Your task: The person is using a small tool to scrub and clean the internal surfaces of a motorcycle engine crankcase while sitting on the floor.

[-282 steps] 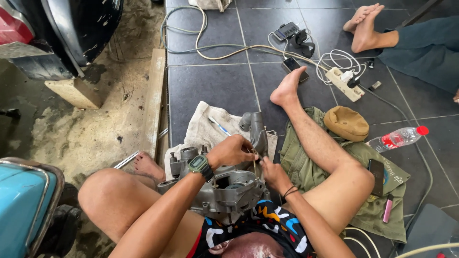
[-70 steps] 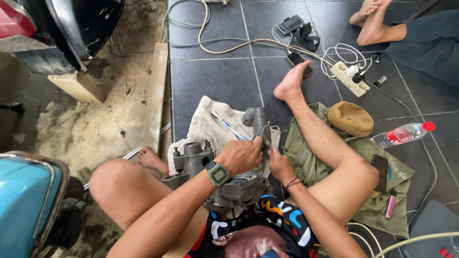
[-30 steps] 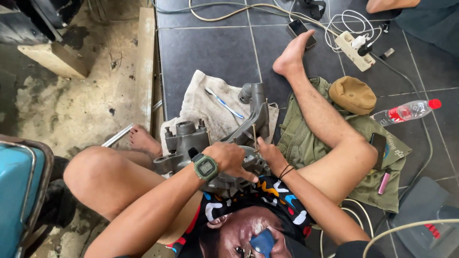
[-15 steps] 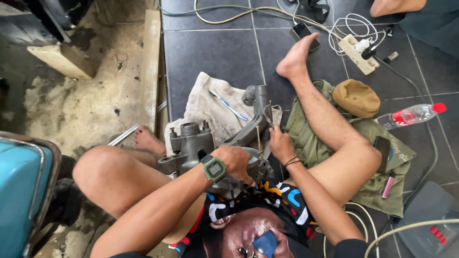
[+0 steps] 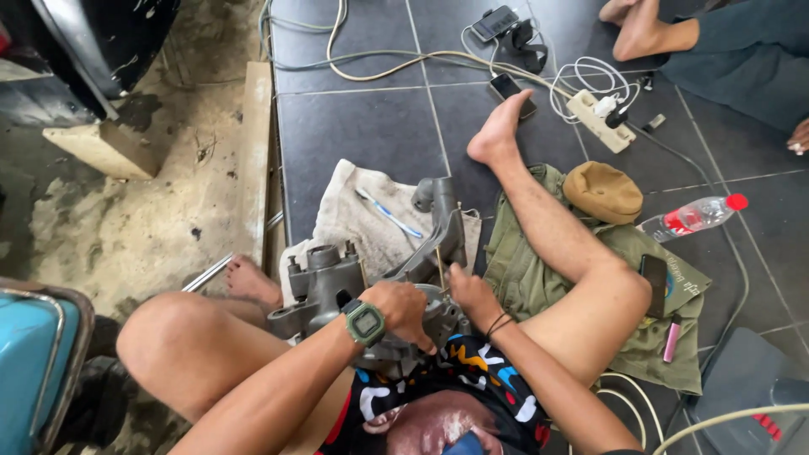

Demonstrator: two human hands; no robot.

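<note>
From the head camera, the left hand [image 5: 406, 310], a square watch [image 5: 365, 323] on its wrist, lay curled over the top of a grey metal engine casing [image 5: 337, 291], fingers closed against the housing, and the right hand [image 5: 472, 293] was pinched shut round the lower end of a thin straight rod [image 5: 439, 263] that stood nearly upright just above its knuckles. The casing sat in the person's lap between the spread legs, directly under both hands, its far end reaching onto a grubby pale towel [image 5: 358, 211] ahead of them. A slip looked like the likeliest trouble: the rod was slender and gripped only by the fingertips, so a sideways push could bend it or skid it off the metal toward the left hand beside it; the casing rested on thighs and not on a firm base, so it might roll toward the left knee if that hand eased off. The casing looked dull, cast and oily, with a round collar on its left side and a dark curved arm [image 5: 438, 221] running away from the hands. A thin blue tool [image 5: 389, 214] lay on the towel beyond the hands, and an olive cloth [image 5: 539, 278] spread under the right leg, with a tan cap [image 5: 603, 191] and a plastic bottle [image 5: 691, 216] farther right
</note>
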